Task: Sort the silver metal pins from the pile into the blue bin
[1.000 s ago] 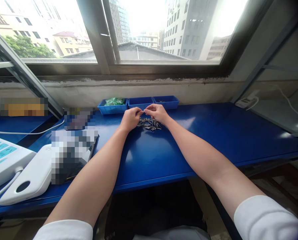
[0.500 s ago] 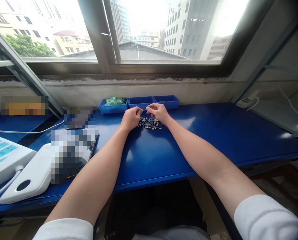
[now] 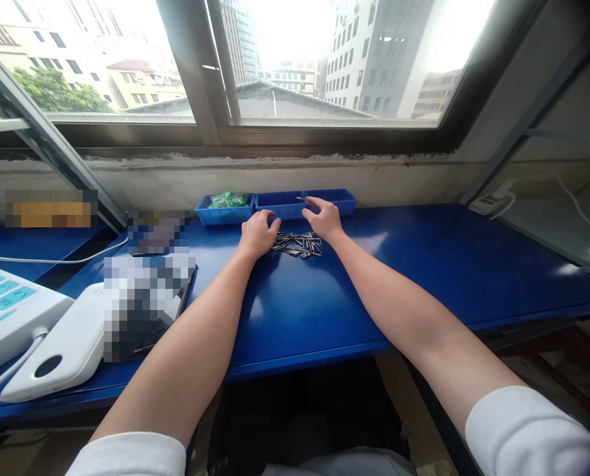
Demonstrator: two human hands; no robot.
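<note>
My left hand (image 3: 259, 235) rests at the left edge of a pile of thin metal pins (image 3: 298, 244) on the blue table. Its thumb stands off from the fingers and nothing shows between them. My right hand (image 3: 325, 219) is raised at the front of the blue bins, thumb and forefinger apart. A small thin metal piece (image 3: 300, 198) shows at the forefinger's tip, over the middle bin (image 3: 279, 210); whether it still touches the finger I cannot tell. The right bin (image 3: 345, 201) is partly hidden behind this hand.
Green plastic packets (image 3: 229, 199) fill the left bin (image 3: 224, 215). At the left lie a white power strip (image 3: 22, 311), a white oblong device (image 3: 57, 350) and blurred-out items. Metal shelf posts (image 3: 71, 158) flank the blue table (image 3: 295, 311), below a window.
My hands have come apart from a thin dark piece they held together. The right hand moved up to the bins and its fingers spread; the left hand stayed near the pile and loosened.
</note>
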